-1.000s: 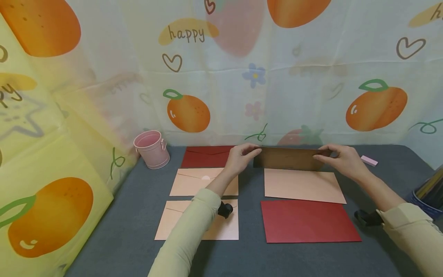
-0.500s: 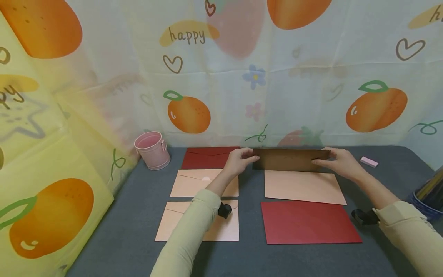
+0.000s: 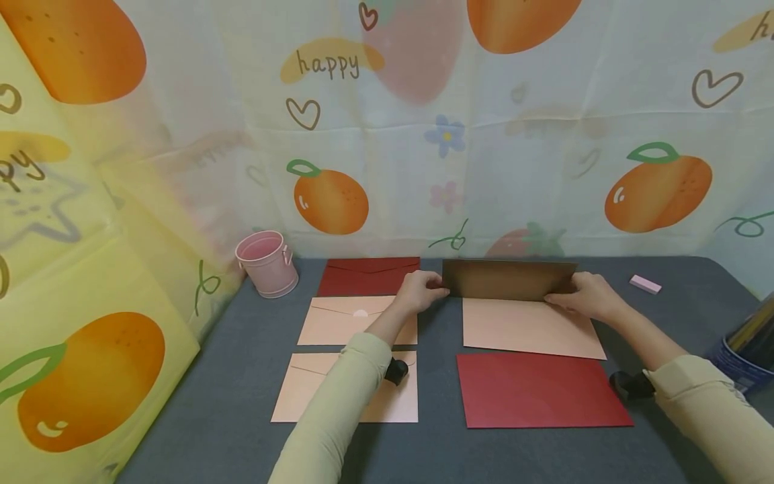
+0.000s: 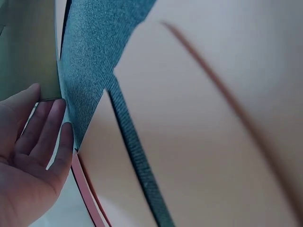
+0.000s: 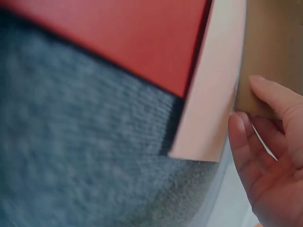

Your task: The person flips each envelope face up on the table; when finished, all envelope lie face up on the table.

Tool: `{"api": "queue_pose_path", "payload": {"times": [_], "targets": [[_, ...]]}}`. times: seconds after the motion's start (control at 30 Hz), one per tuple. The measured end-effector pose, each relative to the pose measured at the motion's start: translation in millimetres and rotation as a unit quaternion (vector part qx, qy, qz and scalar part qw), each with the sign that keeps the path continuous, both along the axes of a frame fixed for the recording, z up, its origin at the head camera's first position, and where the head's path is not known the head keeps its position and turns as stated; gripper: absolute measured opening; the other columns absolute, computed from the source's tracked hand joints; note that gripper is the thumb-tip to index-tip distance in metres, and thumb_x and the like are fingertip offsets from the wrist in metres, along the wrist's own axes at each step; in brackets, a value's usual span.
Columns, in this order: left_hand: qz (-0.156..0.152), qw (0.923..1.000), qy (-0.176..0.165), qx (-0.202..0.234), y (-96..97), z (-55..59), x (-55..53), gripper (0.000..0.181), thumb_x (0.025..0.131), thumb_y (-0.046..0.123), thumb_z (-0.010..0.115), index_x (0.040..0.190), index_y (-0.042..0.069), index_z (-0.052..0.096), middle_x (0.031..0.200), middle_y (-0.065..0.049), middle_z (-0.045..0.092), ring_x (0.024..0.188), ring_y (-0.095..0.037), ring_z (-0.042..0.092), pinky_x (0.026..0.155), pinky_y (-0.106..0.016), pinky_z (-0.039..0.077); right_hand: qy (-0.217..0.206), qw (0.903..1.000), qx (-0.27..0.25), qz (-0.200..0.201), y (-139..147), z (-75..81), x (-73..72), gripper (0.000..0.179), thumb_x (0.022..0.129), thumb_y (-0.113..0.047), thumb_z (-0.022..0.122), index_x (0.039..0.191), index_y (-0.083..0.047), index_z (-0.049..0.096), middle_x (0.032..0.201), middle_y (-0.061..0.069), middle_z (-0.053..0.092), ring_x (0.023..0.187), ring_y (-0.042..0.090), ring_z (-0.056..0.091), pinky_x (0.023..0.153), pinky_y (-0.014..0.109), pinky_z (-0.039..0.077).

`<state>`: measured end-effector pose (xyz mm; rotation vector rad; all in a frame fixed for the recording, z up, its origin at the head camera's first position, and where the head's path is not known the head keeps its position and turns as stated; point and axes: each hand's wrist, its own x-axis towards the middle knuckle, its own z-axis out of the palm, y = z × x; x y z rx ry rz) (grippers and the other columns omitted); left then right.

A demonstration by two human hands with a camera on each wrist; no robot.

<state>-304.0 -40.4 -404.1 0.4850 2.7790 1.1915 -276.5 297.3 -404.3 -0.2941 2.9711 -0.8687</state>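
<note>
A brown envelope-sized piece stands tilted up at the back right, behind a pale pink envelope. My left hand pinches its left edge near the bottom; in the left wrist view the thumb lies on the front of the brown piece and the fingers behind. At the lower right corner, my right hand pinches it too, the thumb across its face in the right wrist view. Closer to me lies a red envelope, plain side up.
Left of these, a column holds a dark red envelope and two pale pink ones, flaps up. A pink bucket stands at back left. On the right are a small pink block and a blue pot of dark sticks.
Both hands have slid down the side edges of the brown piece, from its upper part toward its lower corners. The piece itself has barely shifted.
</note>
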Motion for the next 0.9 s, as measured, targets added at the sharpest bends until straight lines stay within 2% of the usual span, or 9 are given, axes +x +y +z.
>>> {"api": "queue_pose_path", "payload": {"times": [0.03,0.13,0.3,0.47,0.67,0.8,0.9], "targets": [[0.005,1.0,-0.005,0.007,0.0,0.1,0.6,0.023,0.092,0.014,0.068,0.111,0.003,0.071,0.109,-0.011,0.068,0.1,-0.024,0.059,0.081,-0.034,0.051,-0.006,0.9999,-0.008,-0.003,-1,0.1,0.7,0.038,0.086,-0.034,0.074,0.075,-0.001,0.06,0.062,0.002,0.059,0.056,0.014,0.051,0.052,0.03,0.041],[0.021,0.9991,-0.015,0.033,0.0,-1.2,1.0,0.021,0.091,0.015,0.07,0.108,0.004,0.071,0.102,-0.009,0.07,0.095,-0.022,0.062,0.076,-0.03,0.051,-0.006,0.9993,-0.038,-0.003,-2,-0.7,2.5,0.038,0.087,-0.035,0.074,0.098,0.0,0.065,0.08,0.005,0.068,0.069,0.016,0.061,0.06,0.032,0.048],[0.061,0.9925,-0.044,0.096,0.8,-3.4,0.2,0.026,0.089,0.015,0.073,0.112,0.003,0.069,0.098,-0.009,0.07,0.087,-0.019,0.066,0.071,-0.028,0.052,-0.017,0.9962,-0.079,-0.032,-3,-2.8,2.5,0.046,0.09,-0.038,0.07,0.106,0.003,0.056,0.089,0.011,0.064,0.075,0.02,0.062,0.061,0.032,0.049],[0.102,0.9781,-0.07,0.167,3.9,-5.8,-1.0,0.034,0.087,0.01,0.073,0.12,0.002,0.065,0.1,-0.011,0.069,0.083,-0.021,0.07,0.074,-0.029,0.056,-0.014,0.9921,-0.108,-0.063,-6,-4.3,0.3,0.065,0.09,-0.038,0.071,0.131,0.008,0.048,0.103,0.014,0.059,0.085,0.022,0.062,0.065,0.03,0.052],[0.138,0.9583,-0.081,0.236,7.2,-8.5,1.6,0.039,0.085,0.0,0.072,0.123,0.0,0.063,0.097,-0.014,0.068,0.083,-0.025,0.071,0.073,-0.03,0.057,-0.001,0.9935,-0.096,-0.061,-10,-5.2,-1.3,0.075,0.089,-0.043,0.07,0.139,0.006,0.044,0.106,0.015,0.062,0.096,0.029,0.058,0.072,0.032,0.047],[0.159,0.9521,-0.081,0.248,7.2,-9.7,3.7,0.039,0.085,-0.002,0.072,0.123,0.0,0.063,0.098,-0.013,0.067,0.085,-0.023,0.07,0.074,-0.028,0.057,-0.022,0.9934,-0.101,-0.05,-11,-5.9,-0.9,0.079,0.089,-0.043,0.069,0.143,0.006,0.039,0.113,0.019,0.061,0.104,0.034,0.057,0.078,0.039,0.047],[0.166,0.9526,-0.078,0.243,6.4,-10.8,4.6,0.038,0.085,-0.001,0.073,0.122,0.0,0.064,0.099,-0.012,0.067,0.087,-0.022,0.07,0.076,-0.028,0.057,-0.035,0.9925,-0.108,-0.043,-12,-6.2,-0.4,0.079,0.09,-0.042,0.069,0.144,0.006,0.038,0.119,0.022,0.059,0.11,0.037,0.056,0.083,0.044,0.047]]}}
